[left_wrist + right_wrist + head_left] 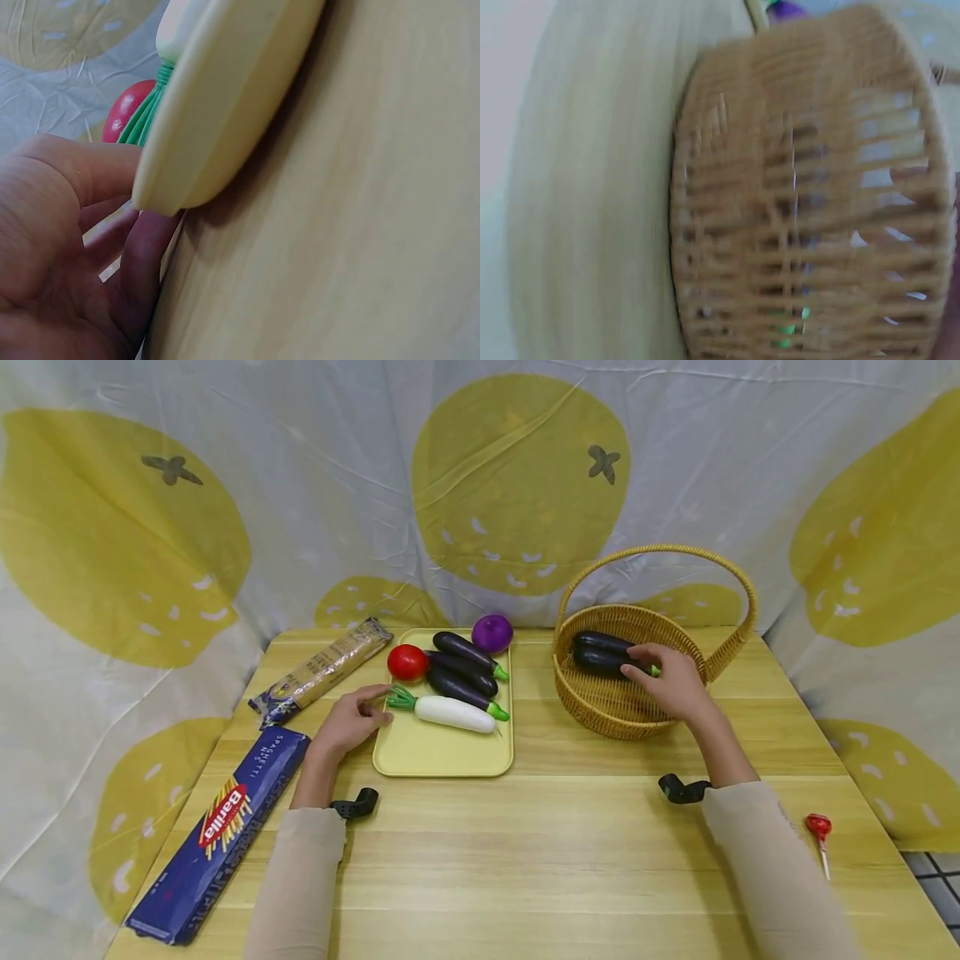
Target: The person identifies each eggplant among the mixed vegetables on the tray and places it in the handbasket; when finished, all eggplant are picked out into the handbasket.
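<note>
At the left edge of a yellow tray [442,760], my left hand [348,720] holds the rim with bent fingers; the left wrist view shows fingers above and below the tray edge [217,127]. A white radish [455,714] with green leaves, a tomato [407,662], three eggplants [459,687] and a purple round vegetable [492,633] lie on the tray. My right hand [671,681] reaches into a wicker basket [611,714] and grips the stem end of an eggplant [603,662]. A second eggplant [600,642] lies beside it. In the right wrist view the basket wall [810,210] hides most of the hand.
On the left lie a blue spaghetti box [217,835] and a clear pasta packet [322,672]. A red lollipop [819,827] lies near the right edge of the wooden table [525,860]. The basket's tall handle [660,550] arches above it. A lemon-print cloth [337,485] hangs behind.
</note>
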